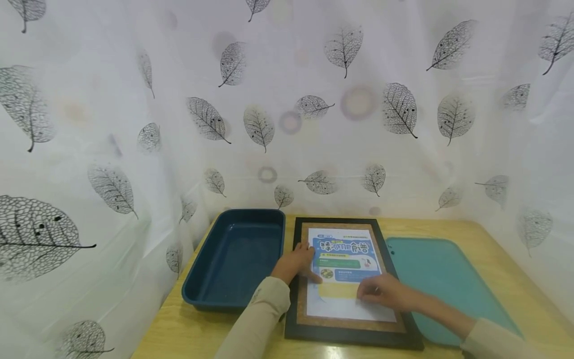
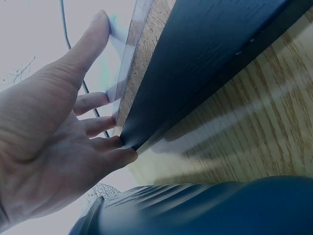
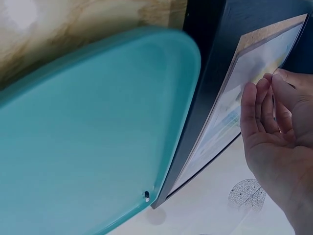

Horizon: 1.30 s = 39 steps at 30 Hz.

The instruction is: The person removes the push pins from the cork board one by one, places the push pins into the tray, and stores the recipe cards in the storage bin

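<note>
A printed poster (image 1: 343,309) with Chinese lettering and coloured boxes lies on a cork board (image 1: 311,311) that has a black frame (image 1: 354,335). My left hand (image 1: 298,262) rests spread across the poster's left edge, the thumb on the paper and fingertips reaching the frame in the left wrist view. Over the lower part of the poster, my right hand (image 1: 381,293) has curled fingers, with the thumb tip against the index finger. Whether something small sits between those fingertips, I cannot tell. The right wrist view also shows this hand (image 3: 281,122) close to the paper.
Left of the board stands a deep dark-blue tray (image 1: 233,296). A shallow teal tray (image 1: 441,279) lies along the board's right side, with tiny dark pieces (image 3: 146,196) in its far corner. A leaf-patterned curtain (image 1: 287,149) hangs behind the wooden table (image 1: 172,334).
</note>
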Motion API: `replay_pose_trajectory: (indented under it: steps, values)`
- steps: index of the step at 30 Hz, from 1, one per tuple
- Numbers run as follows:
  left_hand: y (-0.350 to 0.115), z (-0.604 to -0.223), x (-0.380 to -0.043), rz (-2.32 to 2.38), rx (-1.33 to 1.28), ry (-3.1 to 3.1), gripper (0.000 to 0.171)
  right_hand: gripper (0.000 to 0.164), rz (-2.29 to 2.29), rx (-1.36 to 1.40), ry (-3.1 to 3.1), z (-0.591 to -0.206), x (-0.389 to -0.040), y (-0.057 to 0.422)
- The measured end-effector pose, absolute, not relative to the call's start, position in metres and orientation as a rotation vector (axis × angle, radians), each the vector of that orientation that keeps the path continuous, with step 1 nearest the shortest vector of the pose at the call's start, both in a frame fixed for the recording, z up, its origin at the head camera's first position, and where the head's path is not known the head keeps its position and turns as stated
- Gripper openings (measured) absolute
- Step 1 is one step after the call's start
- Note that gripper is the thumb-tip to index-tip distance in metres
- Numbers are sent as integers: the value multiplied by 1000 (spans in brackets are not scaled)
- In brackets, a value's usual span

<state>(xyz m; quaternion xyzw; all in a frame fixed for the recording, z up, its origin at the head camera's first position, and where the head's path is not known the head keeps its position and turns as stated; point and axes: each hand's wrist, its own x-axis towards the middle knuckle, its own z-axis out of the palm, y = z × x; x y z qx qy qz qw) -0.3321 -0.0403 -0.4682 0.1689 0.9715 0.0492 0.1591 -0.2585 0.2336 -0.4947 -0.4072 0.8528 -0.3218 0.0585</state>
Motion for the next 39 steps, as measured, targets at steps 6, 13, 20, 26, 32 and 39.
replay_pose_trajectory:
  steps: [6,13,20,26,32,39]
  values:
    - [-40,-468,-333,138,481,2776,104,6,-962,-1144,2645,-496,-265,241]
    - [-41,-468,-334,142,488,2770,104,6,-972,-993,2664,-494,-272,252]
    - [-41,-468,-334,141,497,2768,104,5,-949,-943,2692,-492,-276,262]
    - [-41,-467,-333,132,504,2773,103,8,-912,-866,2735,-495,-283,273]
    - [-41,-467,-333,126,513,2772,103,7,-925,-913,2762,-498,-290,282]
    - [-41,-467,-333,134,505,2770,104,6,-927,-960,2824,-497,-295,290]
